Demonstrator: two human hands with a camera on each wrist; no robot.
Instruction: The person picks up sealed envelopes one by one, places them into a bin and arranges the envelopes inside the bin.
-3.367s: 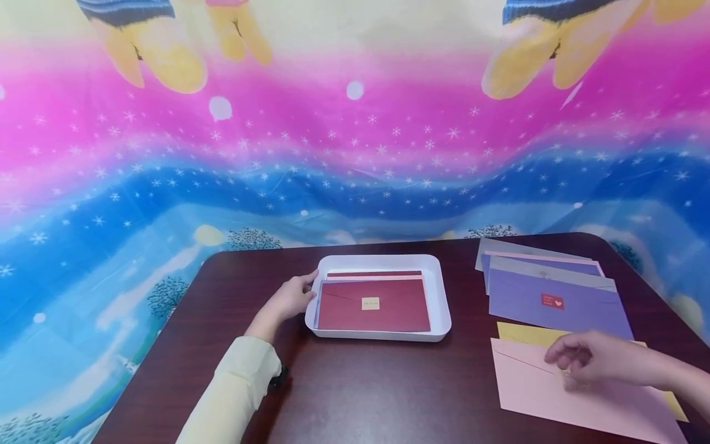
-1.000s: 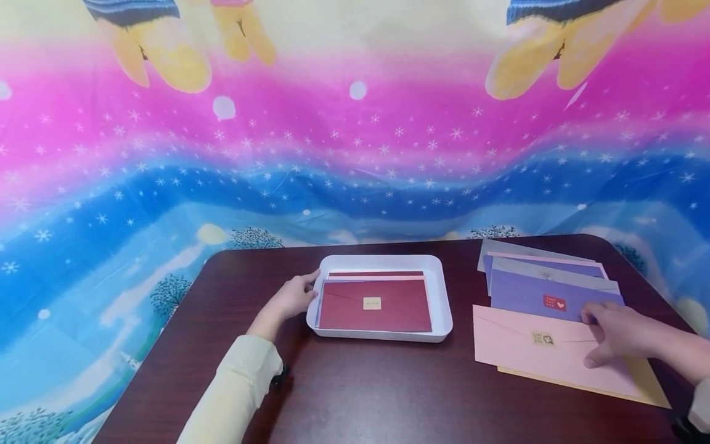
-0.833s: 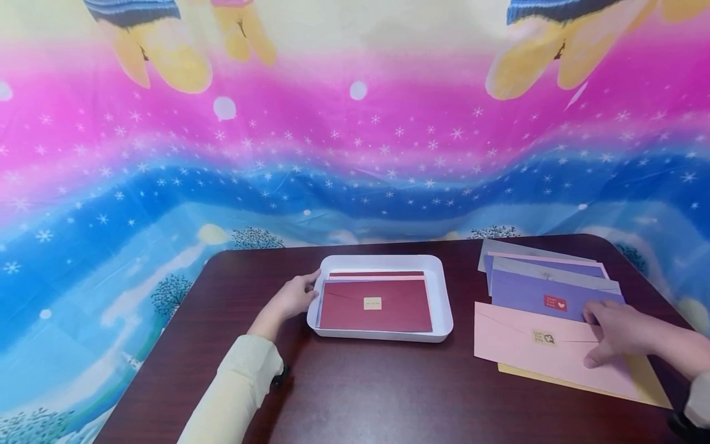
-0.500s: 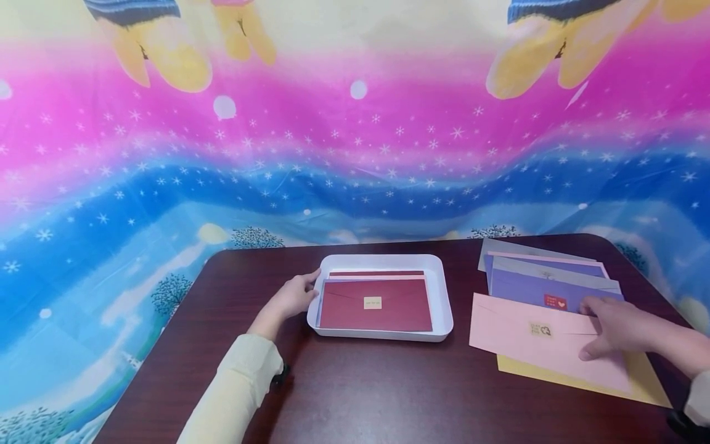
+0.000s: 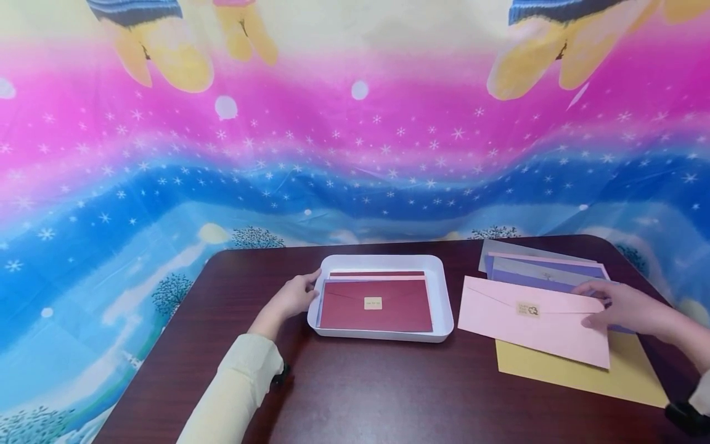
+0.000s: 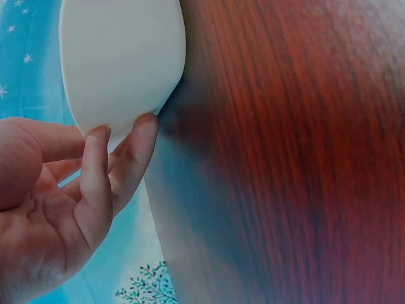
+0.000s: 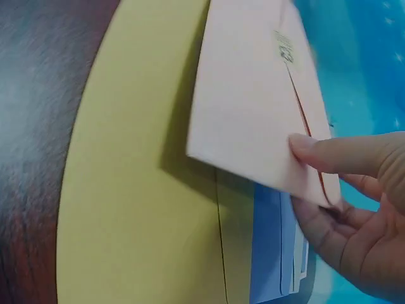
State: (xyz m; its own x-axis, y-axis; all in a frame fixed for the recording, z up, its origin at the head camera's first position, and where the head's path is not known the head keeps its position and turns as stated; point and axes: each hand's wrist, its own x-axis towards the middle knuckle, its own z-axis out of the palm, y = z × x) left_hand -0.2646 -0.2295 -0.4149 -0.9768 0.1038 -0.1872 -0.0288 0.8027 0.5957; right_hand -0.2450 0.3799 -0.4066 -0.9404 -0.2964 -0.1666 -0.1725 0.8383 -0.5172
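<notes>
Near worktop right edge, right hand pinches pink envelope, long axis toward tray gripped by left hand.

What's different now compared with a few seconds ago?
The right hand has taken hold of the pink envelope by its right end and lifted it forward and leftward, baring more of the yellow envelope and hiding the red sticker on the purple envelope from the head view. The left hand stayed on the white tray, the envelopes inside unmoved.
</notes>
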